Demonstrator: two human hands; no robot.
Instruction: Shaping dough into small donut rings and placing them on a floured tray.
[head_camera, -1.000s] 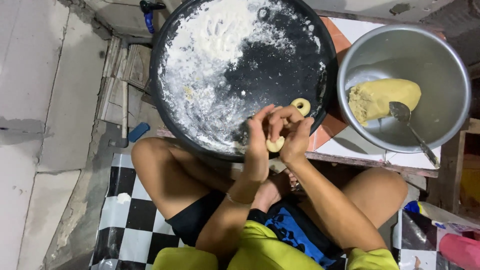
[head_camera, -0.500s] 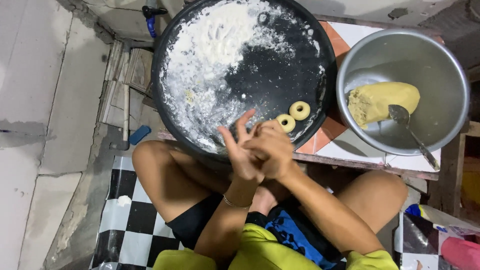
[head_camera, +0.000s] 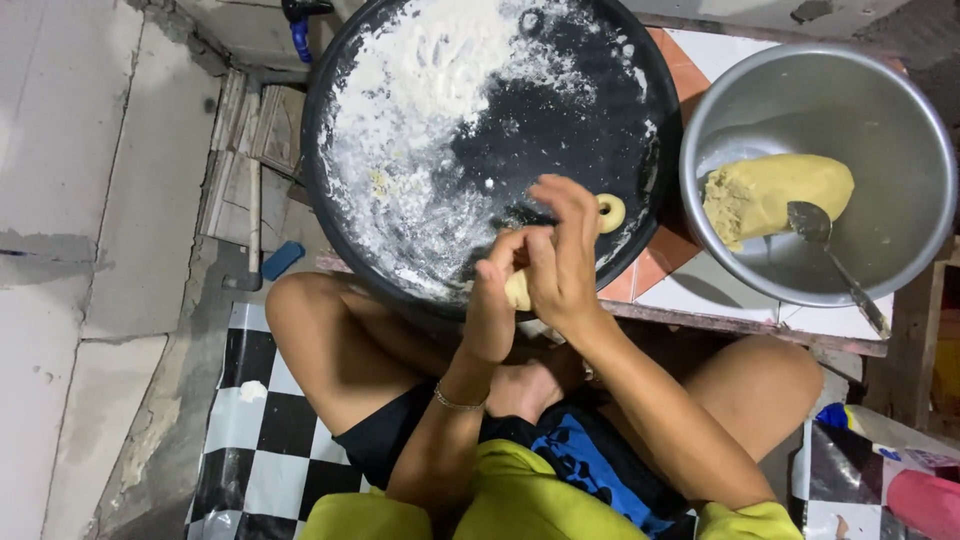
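Observation:
My left hand (head_camera: 493, 312) and my right hand (head_camera: 560, 262) are pressed together over the near rim of a round black tray (head_camera: 640, 120) dusted with white flour. A small piece of pale yellow dough (head_camera: 517, 291) is held between them, mostly hidden by the fingers. One small dough ring (head_camera: 610, 212) lies on the tray just right of my right hand's fingers. My left wrist wears a thin bracelet.
A metal bowl (head_camera: 900, 110) at the right holds a lump of yellow dough (head_camera: 775, 192) and a spoon (head_camera: 828, 245). Tray and bowl rest on a low tiled table (head_camera: 700, 290). My bare knees flank the hands, above a black-and-white checkered mat (head_camera: 250, 440). Concrete floor lies to the left.
My hands set a dough ring on the tray and drew back from it. They now hold a fresh dough piece between them. My right hand covers the spot of the second ring.

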